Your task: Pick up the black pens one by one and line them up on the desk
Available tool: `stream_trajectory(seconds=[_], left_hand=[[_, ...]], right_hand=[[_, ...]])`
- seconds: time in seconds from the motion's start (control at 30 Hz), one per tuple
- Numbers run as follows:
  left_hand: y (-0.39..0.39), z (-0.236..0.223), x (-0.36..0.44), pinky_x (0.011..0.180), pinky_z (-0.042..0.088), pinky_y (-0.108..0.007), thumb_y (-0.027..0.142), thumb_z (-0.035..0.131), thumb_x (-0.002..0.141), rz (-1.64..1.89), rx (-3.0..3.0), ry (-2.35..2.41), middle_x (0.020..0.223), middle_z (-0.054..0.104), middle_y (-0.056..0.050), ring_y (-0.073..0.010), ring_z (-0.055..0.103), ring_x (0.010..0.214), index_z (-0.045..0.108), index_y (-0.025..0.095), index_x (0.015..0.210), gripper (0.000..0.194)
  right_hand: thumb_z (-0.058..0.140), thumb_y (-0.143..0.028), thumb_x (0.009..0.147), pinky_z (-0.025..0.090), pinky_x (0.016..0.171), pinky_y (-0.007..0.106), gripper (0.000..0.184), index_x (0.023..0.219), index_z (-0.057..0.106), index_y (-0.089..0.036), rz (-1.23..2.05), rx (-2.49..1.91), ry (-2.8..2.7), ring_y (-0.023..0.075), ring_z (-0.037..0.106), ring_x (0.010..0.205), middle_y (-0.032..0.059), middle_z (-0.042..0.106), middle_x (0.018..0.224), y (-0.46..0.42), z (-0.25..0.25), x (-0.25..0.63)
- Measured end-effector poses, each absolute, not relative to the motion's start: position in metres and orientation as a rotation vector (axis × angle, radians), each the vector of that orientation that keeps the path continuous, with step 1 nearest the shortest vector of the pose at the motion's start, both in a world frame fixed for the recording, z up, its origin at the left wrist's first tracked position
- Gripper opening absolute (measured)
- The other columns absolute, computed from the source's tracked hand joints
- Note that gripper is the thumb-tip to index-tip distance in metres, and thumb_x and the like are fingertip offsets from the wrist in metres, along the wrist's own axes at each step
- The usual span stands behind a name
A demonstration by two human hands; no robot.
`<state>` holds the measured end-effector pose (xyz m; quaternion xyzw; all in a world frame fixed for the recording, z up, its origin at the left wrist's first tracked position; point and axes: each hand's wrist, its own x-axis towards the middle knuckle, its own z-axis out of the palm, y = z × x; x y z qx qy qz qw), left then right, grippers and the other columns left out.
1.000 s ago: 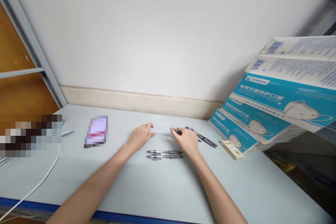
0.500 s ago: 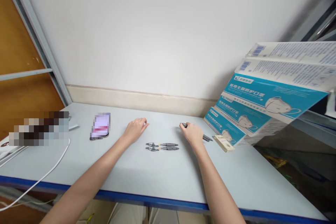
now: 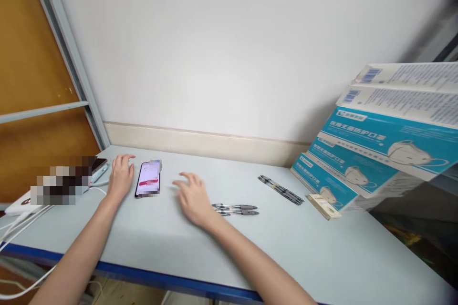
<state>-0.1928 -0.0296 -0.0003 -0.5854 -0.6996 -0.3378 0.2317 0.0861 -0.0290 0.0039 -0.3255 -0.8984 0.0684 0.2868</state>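
Note:
A phone [image 3: 148, 180] with a lit screen lies on the table, between my two hands. Just left of it is my left hand [image 3: 120, 175], fingers spread and holding nothing. My right hand [image 3: 193, 198] is to the phone's right, apart from it, with fingers stretched out and nothing in them. Beside my right wrist lie black pens [image 3: 239, 209] side by side, their left ends partly covered by the hand. Farther right, another group of black pens [image 3: 281, 189] rests at a slant.
Stacked blue-and-white mask boxes [image 3: 358, 152] lean at the right, with a small cream box [image 3: 324, 206] at their foot. White cables [image 3: 30, 221] and a partly blurred pile of devices [image 3: 64, 186] occupy the left end of the table [image 3: 171, 252]. A wall stands behind.
My right hand has let go of the pens at the right and moved left past the other pens. My left hand has moved left to the phone's far side. The view has shifted slightly left.

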Motion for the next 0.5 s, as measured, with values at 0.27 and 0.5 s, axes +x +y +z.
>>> stream_trajectory(seconds=[0.27, 0.5], left_hand=[[-0.032, 0.004, -0.179, 0.087, 0.04, -0.037, 0.016, 0.031, 0.083, -1.009, -1.626, -1.87, 0.105, 0.046, -0.012, -0.0246, 0.045, 0.103, 0.05, 0.017, 0.102, 0.026], [-0.031, 0.003, -0.176, 0.085, 0.041, -0.038, 0.013, 0.032, 0.082, -1.015, -1.632, -1.885, 0.109, 0.046, -0.012, -0.0248, 0.044, 0.106, 0.051, 0.017, 0.103, 0.029]], right_hand=[[0.034, -0.033, 0.091, 0.026, 0.1, 0.042, 0.03, 0.114, 0.055, -0.032, 0.283, -0.917, -2.337, 0.022, 0.021, 0.128, 0.0015, 0.033, 0.137, -0.023, -0.013, 0.027], [0.033, -0.041, 0.091, 0.022, 0.101, 0.048, 0.033, 0.113, 0.056, -0.032, 0.283, -0.92, -2.429, 0.0244, 0.018, 0.13, 0.0026, 0.032, 0.138, -0.022, -0.017, 0.026]])
